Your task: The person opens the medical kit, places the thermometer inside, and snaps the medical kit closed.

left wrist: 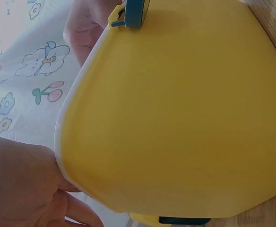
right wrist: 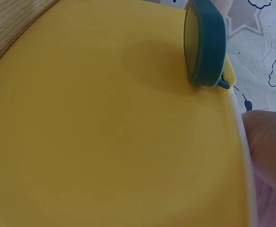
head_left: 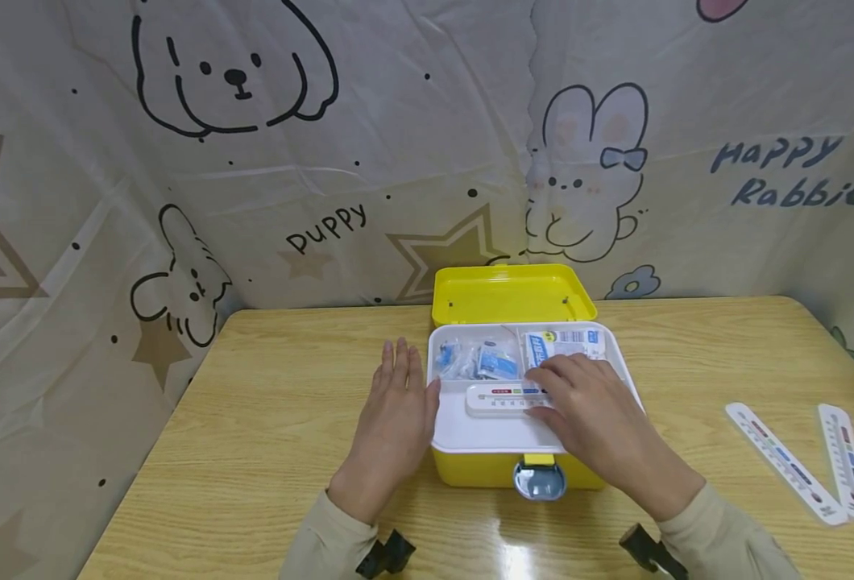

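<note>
A yellow medicine box (head_left: 463,467) stands with its lid (head_left: 514,294) raised at the back and a white tray (head_left: 463,431) in its top. Across the tray lies a flat white thermometer (head_left: 495,400) with a printed scale. My right hand (head_left: 586,403) pinches its right part, thumb on the near side and fingers on the far side. Straight-fingered, my left hand (head_left: 395,411) rests against the tray's left rim. The left wrist view shows that hand (left wrist: 22,182) at the rim beside the yellow wall. In the right wrist view, the dark green latch (right wrist: 206,45) hangs in front.
Small plastic-wrapped packets (head_left: 495,361) fill the tray's back left compartment, and a blue-and-white packet (head_left: 565,342) lies in the back right one. Two more white thermometers, one slanted (head_left: 785,463) and one steeper (head_left: 849,463), lie on the wooden table (head_left: 253,451) at right. Patterned cloth hangs behind.
</note>
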A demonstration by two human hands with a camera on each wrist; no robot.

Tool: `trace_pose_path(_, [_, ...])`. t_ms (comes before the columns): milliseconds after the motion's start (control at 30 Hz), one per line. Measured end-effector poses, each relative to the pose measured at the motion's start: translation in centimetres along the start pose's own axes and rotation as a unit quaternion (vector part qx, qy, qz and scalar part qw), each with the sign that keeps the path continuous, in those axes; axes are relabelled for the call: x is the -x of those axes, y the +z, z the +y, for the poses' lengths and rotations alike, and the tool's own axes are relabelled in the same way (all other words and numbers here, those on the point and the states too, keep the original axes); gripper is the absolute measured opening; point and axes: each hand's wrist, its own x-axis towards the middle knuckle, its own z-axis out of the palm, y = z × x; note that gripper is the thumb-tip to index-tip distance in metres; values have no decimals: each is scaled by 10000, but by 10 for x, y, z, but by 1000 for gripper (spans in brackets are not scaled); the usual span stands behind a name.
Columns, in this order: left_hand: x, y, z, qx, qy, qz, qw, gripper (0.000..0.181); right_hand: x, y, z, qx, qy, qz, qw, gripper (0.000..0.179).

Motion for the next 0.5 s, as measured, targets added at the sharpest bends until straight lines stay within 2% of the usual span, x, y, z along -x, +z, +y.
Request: trace_pose_path(500, [0,0,1,47,-3,-3,10000,57,-1,2,7,-250,-59,50,9997,45])
